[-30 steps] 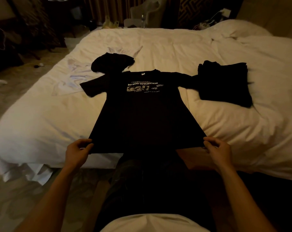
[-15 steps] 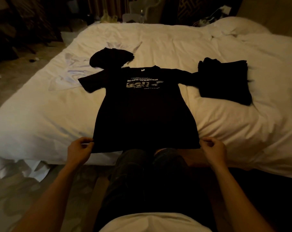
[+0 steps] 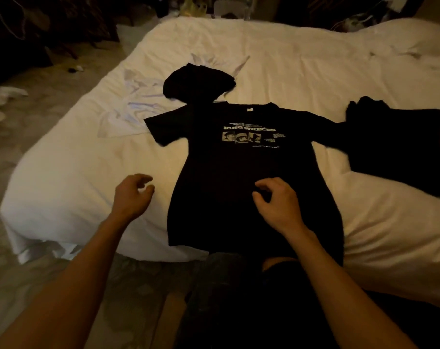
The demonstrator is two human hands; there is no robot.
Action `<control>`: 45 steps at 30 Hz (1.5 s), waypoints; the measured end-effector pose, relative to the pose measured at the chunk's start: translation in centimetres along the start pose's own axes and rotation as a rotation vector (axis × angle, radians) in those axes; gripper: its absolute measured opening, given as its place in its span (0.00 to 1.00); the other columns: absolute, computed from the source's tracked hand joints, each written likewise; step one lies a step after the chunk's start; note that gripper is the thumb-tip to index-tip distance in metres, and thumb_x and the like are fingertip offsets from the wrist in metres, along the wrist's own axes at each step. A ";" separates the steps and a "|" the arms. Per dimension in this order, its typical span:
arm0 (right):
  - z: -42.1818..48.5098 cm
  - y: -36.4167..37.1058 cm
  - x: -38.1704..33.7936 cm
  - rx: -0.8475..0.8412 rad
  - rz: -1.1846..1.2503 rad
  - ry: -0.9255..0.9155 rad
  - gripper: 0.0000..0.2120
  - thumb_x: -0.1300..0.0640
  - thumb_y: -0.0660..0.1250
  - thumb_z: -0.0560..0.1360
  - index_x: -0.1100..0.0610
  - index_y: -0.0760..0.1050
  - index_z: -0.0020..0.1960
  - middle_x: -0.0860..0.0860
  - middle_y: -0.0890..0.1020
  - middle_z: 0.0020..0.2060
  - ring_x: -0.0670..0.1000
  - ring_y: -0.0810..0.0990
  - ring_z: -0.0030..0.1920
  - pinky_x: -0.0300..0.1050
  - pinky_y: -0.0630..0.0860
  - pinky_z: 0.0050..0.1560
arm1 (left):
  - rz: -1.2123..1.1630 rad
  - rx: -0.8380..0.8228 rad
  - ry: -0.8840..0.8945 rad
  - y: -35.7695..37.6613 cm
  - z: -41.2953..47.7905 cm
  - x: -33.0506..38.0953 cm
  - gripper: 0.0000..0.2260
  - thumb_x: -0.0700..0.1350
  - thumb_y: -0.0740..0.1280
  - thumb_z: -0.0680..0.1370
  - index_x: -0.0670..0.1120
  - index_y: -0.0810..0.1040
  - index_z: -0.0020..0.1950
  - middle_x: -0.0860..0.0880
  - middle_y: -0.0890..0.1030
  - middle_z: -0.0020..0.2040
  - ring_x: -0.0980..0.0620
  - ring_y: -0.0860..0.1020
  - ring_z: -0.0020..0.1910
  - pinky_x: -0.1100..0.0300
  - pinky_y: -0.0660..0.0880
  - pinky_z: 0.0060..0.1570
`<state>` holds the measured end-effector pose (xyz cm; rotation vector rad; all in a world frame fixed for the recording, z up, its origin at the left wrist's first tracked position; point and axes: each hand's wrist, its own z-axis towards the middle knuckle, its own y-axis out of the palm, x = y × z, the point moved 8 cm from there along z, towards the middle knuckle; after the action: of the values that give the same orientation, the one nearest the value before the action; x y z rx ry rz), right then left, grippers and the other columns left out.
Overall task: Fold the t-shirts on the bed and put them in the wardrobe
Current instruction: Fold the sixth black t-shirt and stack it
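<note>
A dim room, its far edge lost in shadow; a white bed (image 3: 289, 59) fills the view. A black t-shirt (image 3: 244, 159) lies flat at the near edge, print up, with its right sleeve merging into a dark pile (image 3: 395, 147). The left hand (image 3: 132, 195) hovers just beside the shirt, loosely curled and holding nothing. The right hand (image 3: 277, 202) is clawed over the shirt's middle, and I cannot tell whether it pinches cloth.

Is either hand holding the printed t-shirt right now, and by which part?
Nothing is held. Left hand hangs loosely curled over the bed beside the t-shirt; right hand hovers over its lower half, no fabric pinched.
</note>
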<state>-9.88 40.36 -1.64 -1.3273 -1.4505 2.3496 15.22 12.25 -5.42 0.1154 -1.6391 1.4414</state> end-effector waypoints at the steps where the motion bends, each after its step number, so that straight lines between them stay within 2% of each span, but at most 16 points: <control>1: 1.5 1.3 -1.4 -0.033 -0.025 -0.034 0.13 0.53 0.71 0.76 0.51 0.79 0.60 0.47 0.79 0.54 0.47 0.77 0.57 0.45 0.76 0.59 | -0.002 -0.008 -0.013 -0.3 1.3 -0.2 0.13 0.42 0.70 0.78 0.42 0.81 0.62 0.41 0.81 0.58 0.43 0.80 0.55 0.52 0.73 0.58; 3: 4.4 3.9 -4.1 -0.093 -0.046 -0.103 0.13 0.51 0.70 0.76 0.49 0.78 0.61 0.44 0.77 0.54 0.44 0.75 0.56 0.40 0.73 0.59 | -0.015 -0.029 -0.036 -0.8 4.3 -0.9 0.13 0.43 0.69 0.79 0.43 0.80 0.63 0.43 0.80 0.59 0.45 0.79 0.56 0.55 0.72 0.58; 7: 9.2 9.7 -8.9 -0.194 -0.023 -0.230 0.14 0.52 0.69 0.77 0.50 0.78 0.61 0.45 0.77 0.54 0.42 0.71 0.55 0.39 0.72 0.58 | 0.004 -0.015 -0.037 -1.4 11.0 -2.6 0.14 0.43 0.69 0.79 0.42 0.79 0.64 0.42 0.80 0.60 0.45 0.78 0.56 0.55 0.71 0.59; 11: 13.5 15.6 -12.8 -0.201 -0.052 -0.352 0.14 0.55 0.70 0.76 0.55 0.79 0.61 0.50 0.79 0.54 0.49 0.74 0.55 0.44 0.75 0.55 | 0.022 -0.004 -0.041 -0.8 17.7 -3.9 0.15 0.46 0.68 0.79 0.43 0.78 0.65 0.44 0.79 0.60 0.46 0.79 0.55 0.52 0.73 0.59; 15: 17.6 20.7 -15.5 -0.195 -0.151 -0.424 0.14 0.59 0.69 0.76 0.54 0.78 0.62 0.50 0.79 0.55 0.51 0.74 0.56 0.45 0.75 0.55 | 0.036 0.006 -0.046 0.6 24.0 -4.9 0.19 0.50 0.67 0.80 0.45 0.74 0.70 0.44 0.79 0.60 0.45 0.80 0.55 0.53 0.73 0.57; 19: 20.6 24.2 -17.1 -0.197 -0.242 -0.480 0.17 0.65 0.69 0.72 0.57 0.79 0.60 0.54 0.80 0.50 0.57 0.76 0.50 0.52 0.78 0.48 | 0.122 -0.017 -0.092 2.5 28.6 -6.3 0.24 0.56 0.64 0.81 0.46 0.68 0.74 0.40 0.78 0.60 0.39 0.77 0.58 0.49 0.72 0.57; 22: 22.0 25.5 -17.4 -0.185 -0.293 -0.497 0.12 0.63 0.70 0.72 0.57 0.81 0.55 0.54 0.81 0.46 0.56 0.77 0.47 0.51 0.76 0.43 | 0.179 0.002 -0.078 3.1 30.1 -6.7 0.19 0.56 0.63 0.81 0.48 0.74 0.67 0.40 0.76 0.56 0.38 0.77 0.54 0.48 0.73 0.52; 25: 22.4 25.9 -17.7 -0.168 -0.276 -0.514 0.05 0.60 0.69 0.75 0.56 0.82 0.49 0.53 0.80 0.44 0.56 0.77 0.45 0.50 0.75 0.41 | 0.134 0.080 -0.059 2.8 30.4 -6.5 0.12 0.53 0.65 0.79 0.47 0.79 0.58 0.43 0.74 0.50 0.41 0.76 0.50 0.52 0.71 0.48; 28: 22.6 25.0 -17.8 -0.169 -0.192 -0.482 0.06 0.58 0.66 0.78 0.57 0.81 0.50 0.54 0.81 0.44 0.55 0.79 0.43 0.50 0.77 0.41 | 0.124 0.131 -0.048 1.9 30.3 -5.4 0.11 0.50 0.65 0.78 0.45 0.79 0.55 0.42 0.76 0.51 0.41 0.77 0.49 0.52 0.73 0.48; 30: 22.9 23.3 -17.7 -0.135 -0.084 -0.409 0.06 0.57 0.66 0.78 0.57 0.80 0.50 0.53 0.82 0.43 0.55 0.81 0.42 0.47 0.77 0.40 | 0.133 0.156 -0.064 1.1 30.2 -4.2 0.09 0.50 0.64 0.77 0.45 0.78 0.51 0.44 0.80 0.48 0.42 0.78 0.47 0.50 0.76 0.47; 33: 23.8 20.0 -16.9 -0.055 0.063 -0.288 0.04 0.57 0.68 0.78 0.55 0.81 0.49 0.49 0.83 0.40 0.48 0.81 0.39 0.46 0.80 0.41 | 0.092 0.171 -0.103 0.0 30.5 -1.8 0.09 0.51 0.64 0.75 0.47 0.77 0.47 0.46 0.81 0.43 0.43 0.79 0.43 0.49 0.78 0.46; 36: 24.7 16.8 -15.5 -0.021 0.098 -0.185 0.03 0.55 0.67 0.78 0.53 0.80 0.49 0.46 0.82 0.37 0.43 0.79 0.36 0.42 0.79 0.42 | 0.005 0.189 -0.107 -0.6 31.0 1.7 0.08 0.50 0.64 0.74 0.47 0.78 0.46 0.46 0.81 0.41 0.43 0.79 0.42 0.53 0.77 0.45; 38: 25.2 14.3 -14.2 0.002 0.112 -0.116 0.03 0.54 0.67 0.79 0.52 0.79 0.48 0.44 0.81 0.36 0.41 0.77 0.35 0.39 0.76 0.40 | -0.103 0.186 -0.082 -0.3 31.6 4.6 0.08 0.48 0.66 0.74 0.44 0.78 0.45 0.46 0.81 0.38 0.45 0.80 0.41 0.52 0.78 0.43; 41: 25.8 10.9 -11.6 0.036 0.150 -0.008 0.05 0.53 0.68 0.78 0.48 0.78 0.43 0.42 0.80 0.34 0.39 0.77 0.34 0.32 0.71 0.37 | -0.335 0.172 -0.068 1.5 32.5 8.8 0.07 0.48 0.67 0.72 0.45 0.78 0.42 0.46 0.82 0.36 0.47 0.83 0.38 0.46 0.82 0.45; 45: 26.2 7.8 -6.6 0.023 0.249 0.153 0.05 0.52 0.70 0.76 0.51 0.81 0.42 0.44 0.81 0.33 0.41 0.80 0.36 0.37 0.76 0.39 | -0.511 0.108 -0.054 6.0 33.9 13.5 0.10 0.52 0.68 0.69 0.45 0.78 0.39 0.48 0.82 0.36 0.48 0.84 0.39 0.45 0.82 0.47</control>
<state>-21.43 14.84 1.21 -1.7287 -1.2781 2.3333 -15.02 -7.37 2.80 0.5949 -1.4358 1.1340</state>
